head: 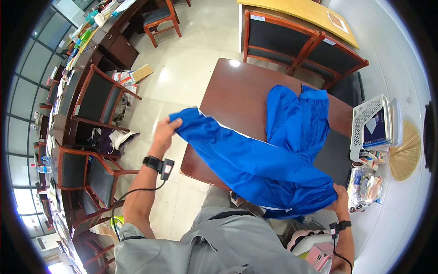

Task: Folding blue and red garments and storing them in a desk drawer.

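Observation:
A blue garment with thin white piping is stretched between my two hands, above the near part of a dark wooden table. My left hand pinches its narrow end, out past the table's left edge. At the right, my right hand grips the gathered opposite side near the table's front. Another blue fabric part lies folded on the tabletop behind the stretched length; whether it belongs to the same garment, I cannot tell. Some of the cloth hangs below the table's front edge, close to my body.
Along the right wall stand a white file holder, a woven fan and bagged small items. Black-backed chairs line the table's far side. Wooden chairs and cluttered desks stand at left. A pink box sits low by my right arm.

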Demonstrator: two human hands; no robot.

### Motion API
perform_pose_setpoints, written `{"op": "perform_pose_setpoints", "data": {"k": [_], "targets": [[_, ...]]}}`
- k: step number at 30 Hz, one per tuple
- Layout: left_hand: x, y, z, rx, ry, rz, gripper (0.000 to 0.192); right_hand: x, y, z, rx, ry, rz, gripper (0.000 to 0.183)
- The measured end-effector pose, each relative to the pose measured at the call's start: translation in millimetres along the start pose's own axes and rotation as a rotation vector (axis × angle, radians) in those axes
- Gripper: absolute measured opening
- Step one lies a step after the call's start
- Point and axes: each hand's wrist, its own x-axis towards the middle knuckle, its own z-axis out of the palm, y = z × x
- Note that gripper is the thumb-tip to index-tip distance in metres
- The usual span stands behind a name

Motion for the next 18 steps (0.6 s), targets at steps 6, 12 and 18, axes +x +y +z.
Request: {"op": "perform_pose_setpoints", "data": {"k": [6, 12, 18], "targets": [[79, 21, -21, 0.193, 0.099, -0.068, 0.03, -20, -6, -1, -0.056, 0.117, -0.088, 0.046], [128, -32, -28, 0.508, -0.078, -0.276, 0.035, -44, -48, 5, -0.128, -0.066, 0.007, 0.05], [150, -84, -48, 0.099, -0.391, -0.531, 0.03, -64, -40, 45, -0.158, 0.089, 0.449, 0.047]]}}
